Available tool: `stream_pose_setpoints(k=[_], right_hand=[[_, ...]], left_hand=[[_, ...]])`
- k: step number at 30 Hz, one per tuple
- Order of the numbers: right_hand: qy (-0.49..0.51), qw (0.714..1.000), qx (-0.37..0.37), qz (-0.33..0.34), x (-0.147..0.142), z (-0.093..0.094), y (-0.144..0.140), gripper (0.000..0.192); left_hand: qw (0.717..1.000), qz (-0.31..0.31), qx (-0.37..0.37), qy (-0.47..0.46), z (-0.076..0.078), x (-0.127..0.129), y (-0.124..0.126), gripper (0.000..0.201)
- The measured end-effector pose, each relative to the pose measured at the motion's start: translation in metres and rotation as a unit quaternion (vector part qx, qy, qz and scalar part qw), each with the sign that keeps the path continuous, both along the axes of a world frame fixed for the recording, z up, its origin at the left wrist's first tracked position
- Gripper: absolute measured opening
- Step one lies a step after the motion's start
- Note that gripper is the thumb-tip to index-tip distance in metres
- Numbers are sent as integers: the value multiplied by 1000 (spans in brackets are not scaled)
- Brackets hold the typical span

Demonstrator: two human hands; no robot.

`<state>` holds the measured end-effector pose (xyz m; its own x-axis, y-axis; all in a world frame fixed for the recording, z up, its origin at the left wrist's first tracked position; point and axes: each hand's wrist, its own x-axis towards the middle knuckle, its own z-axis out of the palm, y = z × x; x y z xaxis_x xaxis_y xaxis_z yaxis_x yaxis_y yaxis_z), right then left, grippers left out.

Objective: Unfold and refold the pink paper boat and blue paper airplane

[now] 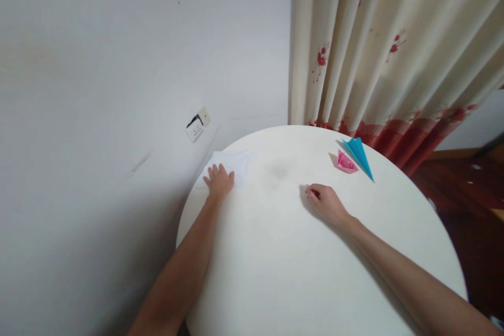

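My left hand lay flat, fingers spread, pressing on one white sheet of paper at the far left edge of the round tabletop; it gripped nothing. The sheet extended away from that hand toward the far edge, its long axis running roughly left to right. My left hand was on it; my right was well apart from it. My right hand rested near the tabletop's middle, fingers curled loosely under, holding nothing that I could see. Beyond and to the right of it, near the far right edge, lay one pink folded paper shape and one blue paper plane, touching each other. Count: one sheet, two folded pieces.
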<state>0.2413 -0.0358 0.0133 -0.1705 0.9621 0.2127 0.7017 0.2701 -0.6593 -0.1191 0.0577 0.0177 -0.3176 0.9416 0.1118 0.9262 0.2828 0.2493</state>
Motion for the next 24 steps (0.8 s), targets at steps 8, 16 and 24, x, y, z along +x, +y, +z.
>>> stream_pose_setpoints(k=[8, 16, 24], right_hand=[[63, 998, 28, -9, 14, 12, -2, 29], [104, 989, 104, 8, 35, 10, 15, 23], [18, 986, 96, 132, 24, 9, 5, 26]], left_hand=[[958, -282, -56, -6, -7, 51, -31, 73], [765, -627, -94, -109, 18, 110, -70, 95], [828, -558, -22, -48, 11, 110, -60, 88]])
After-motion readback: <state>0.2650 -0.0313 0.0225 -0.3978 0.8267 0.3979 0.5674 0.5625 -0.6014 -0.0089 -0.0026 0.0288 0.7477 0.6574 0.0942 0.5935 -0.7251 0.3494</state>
